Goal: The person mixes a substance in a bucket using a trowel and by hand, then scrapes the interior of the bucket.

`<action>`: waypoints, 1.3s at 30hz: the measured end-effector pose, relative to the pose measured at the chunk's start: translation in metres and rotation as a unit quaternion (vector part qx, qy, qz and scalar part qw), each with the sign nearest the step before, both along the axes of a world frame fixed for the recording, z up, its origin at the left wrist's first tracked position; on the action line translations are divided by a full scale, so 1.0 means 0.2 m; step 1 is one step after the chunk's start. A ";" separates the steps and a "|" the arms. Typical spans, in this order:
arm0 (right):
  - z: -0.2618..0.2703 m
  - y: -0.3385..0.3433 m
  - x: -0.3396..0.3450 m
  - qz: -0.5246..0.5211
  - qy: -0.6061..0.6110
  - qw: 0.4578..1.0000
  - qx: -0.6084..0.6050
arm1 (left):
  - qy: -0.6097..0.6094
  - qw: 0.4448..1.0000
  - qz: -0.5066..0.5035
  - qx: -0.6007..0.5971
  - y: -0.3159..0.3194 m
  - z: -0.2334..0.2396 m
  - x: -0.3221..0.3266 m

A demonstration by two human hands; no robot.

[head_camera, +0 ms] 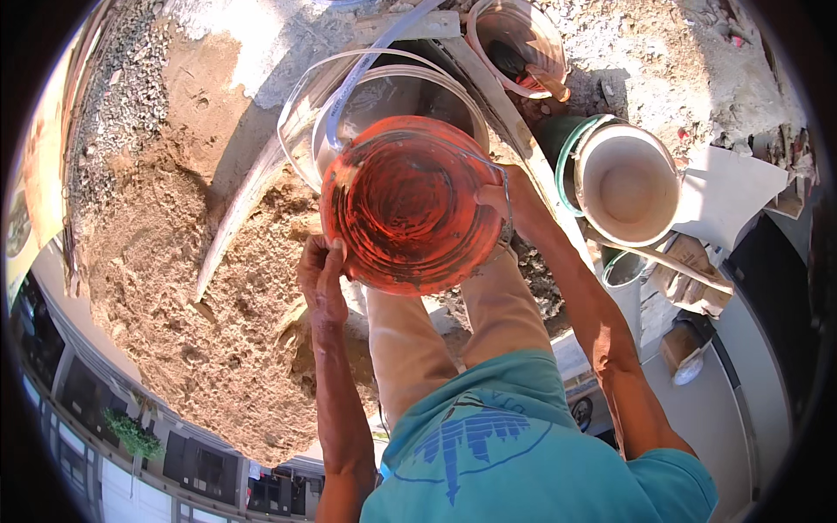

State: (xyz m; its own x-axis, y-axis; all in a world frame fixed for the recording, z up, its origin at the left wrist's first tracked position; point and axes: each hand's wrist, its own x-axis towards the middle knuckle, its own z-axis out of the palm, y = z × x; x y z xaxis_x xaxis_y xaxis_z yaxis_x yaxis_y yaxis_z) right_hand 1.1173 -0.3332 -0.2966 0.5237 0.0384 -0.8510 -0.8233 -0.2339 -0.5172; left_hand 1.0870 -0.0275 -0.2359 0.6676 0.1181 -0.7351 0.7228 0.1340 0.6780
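Note:
An orange-red plastic bucket [402, 196] is held up in front of my legs, its mouth towards me and dark smears over its inner wall. My left hand [324, 271] grips its rim at the lower left. On the right side my right hand [507, 196] grips the rim, with the wire handle [505, 186] lying against it. Behind the bucket stands a large pale tub [418, 91], partly hidden by it. A clear bluish hose [356, 85] hangs over the tub's edge, and its end meets the bucket's rim in view.
A brown sand heap [229, 366] lies left, with a long wooden pole [235, 222] across it. A pink bucket [520, 39] holding tools stands beyond a plank [503, 111]. At right are a whitish bucket [628, 183], a green bucket [565, 163] and a torn paper bag [690, 274].

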 end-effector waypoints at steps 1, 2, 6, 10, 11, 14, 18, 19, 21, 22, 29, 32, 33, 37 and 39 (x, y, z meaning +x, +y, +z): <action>0.08 0.03 0.03 0.015 -0.013 0.999 -0.036 | -0.032 0.997 -0.048 0.051 0.04 -0.06 -0.04; 0.15 0.02 0.04 0.029 -0.025 0.996 -0.083 | -0.022 0.995 -0.079 0.062 0.02 -0.06 -0.03; 0.22 0.08 0.00 0.105 -0.259 0.937 -0.212 | -0.010 0.996 -0.041 0.083 -0.02 -0.03 -0.05; 0.21 0.21 0.02 0.092 -0.314 0.915 -0.235 | -0.100 0.995 -0.009 0.023 -0.20 0.12 0.02; 0.19 0.23 0.02 0.083 -0.335 0.907 -0.241 | -0.076 0.995 -0.038 0.054 -0.25 0.15 0.05; 0.12 0.30 0.02 0.098 -0.397 0.869 -0.279 | -0.063 0.983 -0.095 0.144 -0.29 0.14 0.08; 0.05 0.36 0.00 0.145 -0.409 0.849 -0.301 | -0.106 0.962 -0.110 0.227 -0.25 -0.18 -0.02; 0.03 0.36 0.00 0.145 -0.416 0.846 -0.302 | -0.095 0.963 -0.103 0.231 -0.24 -0.25 -0.04; -0.03 0.35 -0.01 0.145 -0.424 0.840 -0.305 | -0.097 0.955 -0.110 0.257 -0.23 -0.38 -0.08; -0.05 0.35 -0.01 0.149 -0.427 0.838 -0.306 | -0.080 0.948 -0.139 0.273 -0.22 -0.42 -0.11; -0.07 0.35 0.01 0.209 -0.410 0.839 -0.291 | -0.082 0.881 -0.285 0.368 -0.09 -0.66 -0.27; -0.12 0.33 0.06 0.218 -0.404 0.837 -0.296 | -0.036 0.915 -0.278 0.289 -0.04 -0.67 -0.25; -0.12 0.32 0.08 0.216 -0.403 0.838 -0.297 | -0.020 0.932 -0.252 0.262 -0.03 -0.66 -0.23; -0.06 0.24 0.14 0.167 -0.305 0.912 -0.216 | -0.047 0.976 -0.123 0.174 -0.05 -0.49 -0.07; -0.02 0.21 0.16 0.119 -0.232 0.948 -0.180 | -0.076 0.977 -0.091 0.179 -0.02 -0.41 -0.01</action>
